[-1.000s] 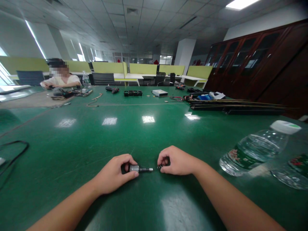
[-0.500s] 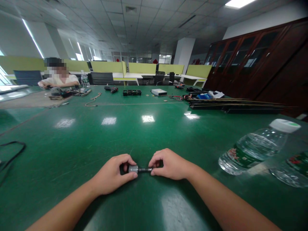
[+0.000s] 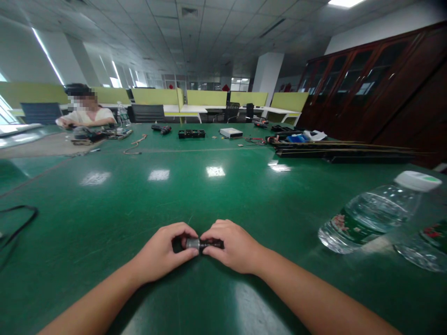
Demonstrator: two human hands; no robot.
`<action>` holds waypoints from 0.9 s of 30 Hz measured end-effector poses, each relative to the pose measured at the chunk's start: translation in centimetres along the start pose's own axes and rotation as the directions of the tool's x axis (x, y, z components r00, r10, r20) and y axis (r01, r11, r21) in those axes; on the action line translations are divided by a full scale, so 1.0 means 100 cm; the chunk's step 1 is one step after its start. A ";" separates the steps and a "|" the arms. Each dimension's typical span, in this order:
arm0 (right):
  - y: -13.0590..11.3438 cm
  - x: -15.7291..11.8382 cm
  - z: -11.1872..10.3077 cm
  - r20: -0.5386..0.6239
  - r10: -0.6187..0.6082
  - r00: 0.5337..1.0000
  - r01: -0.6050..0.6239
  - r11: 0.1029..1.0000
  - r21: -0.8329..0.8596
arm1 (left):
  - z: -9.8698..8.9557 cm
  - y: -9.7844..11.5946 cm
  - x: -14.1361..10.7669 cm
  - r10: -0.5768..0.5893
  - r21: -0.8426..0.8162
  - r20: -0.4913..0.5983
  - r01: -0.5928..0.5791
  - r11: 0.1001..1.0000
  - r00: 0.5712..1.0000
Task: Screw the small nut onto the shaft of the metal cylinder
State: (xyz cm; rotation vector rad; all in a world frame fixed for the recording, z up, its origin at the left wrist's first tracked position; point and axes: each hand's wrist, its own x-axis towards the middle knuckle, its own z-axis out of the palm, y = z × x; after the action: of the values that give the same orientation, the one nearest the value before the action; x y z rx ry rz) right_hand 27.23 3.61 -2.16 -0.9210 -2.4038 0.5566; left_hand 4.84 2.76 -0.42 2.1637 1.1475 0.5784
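Close to the table's near side, my left hand [image 3: 166, 251] pinches a small silver metal cylinder [image 3: 192, 244] between thumb and fingers. A thin dark shaft [image 3: 212, 243] runs out of the cylinder to the right, lying roughly level. My right hand [image 3: 230, 245] is closed with thumb and fingertips around the shaft's inner end, right beside the cylinder. The two hands' fingertips almost meet there. Fingers partly cover both parts, so the join between them is hard to make out. Both hands are low over the green tabletop [image 3: 181, 195].
Two water bottles stand at the right, the nearer one [image 3: 366, 218] close to my right forearm. A black cable [image 3: 21, 228] lies at the left edge. Farther back are a power drill [image 3: 161, 130], a white box [image 3: 231, 133] and black rails [image 3: 335, 151]. A person [image 3: 87, 114] sits far left.
My right hand has slid left along the shaft, from its far end to right beside the cylinder. My left hand keeps its hold on the cylinder, nearly in place.
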 end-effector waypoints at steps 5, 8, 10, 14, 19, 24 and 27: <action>0.000 0.001 0.000 -0.005 -0.004 1.000 0.004 1.000 0.012 | 0.000 0.002 0.000 -0.023 0.018 0.009 0.023 1.000 1.000; -0.001 0.001 0.000 0.004 -0.029 1.000 0.029 0.999 0.014 | 0.000 0.001 0.000 -0.017 0.016 0.004 0.017 1.000 1.000; -0.001 0.000 0.001 0.009 -0.028 1.000 0.028 1.000 0.003 | 0.000 0.001 -0.001 -0.010 0.017 0.000 0.010 1.000 1.000; -0.002 0.001 0.001 0.017 -0.004 1.000 0.005 0.999 -0.035 | 0.000 0.001 0.000 -0.004 0.012 0.002 0.004 1.000 1.000; -0.003 0.002 0.001 0.028 0.000 1.000 0.002 0.999 -0.052 | 0.000 0.004 0.000 -0.020 0.023 -0.005 0.020 1.000 1.000; -0.002 0.002 -0.002 0.025 -0.024 0.999 0.025 0.998 -0.058 | 0.000 0.005 -0.001 -0.033 0.030 -0.002 0.033 0.999 0.999; -0.002 0.002 -0.003 0.027 -0.027 0.999 0.029 0.998 -0.063 | 0.000 0.005 -0.001 -0.044 0.030 0.004 0.044 0.999 0.999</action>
State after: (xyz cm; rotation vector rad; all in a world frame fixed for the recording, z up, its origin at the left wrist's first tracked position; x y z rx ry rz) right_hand 27.14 3.66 -1.70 -0.9102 -2.4663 0.4873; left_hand 5.13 2.48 -0.07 2.1584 1.2053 0.5398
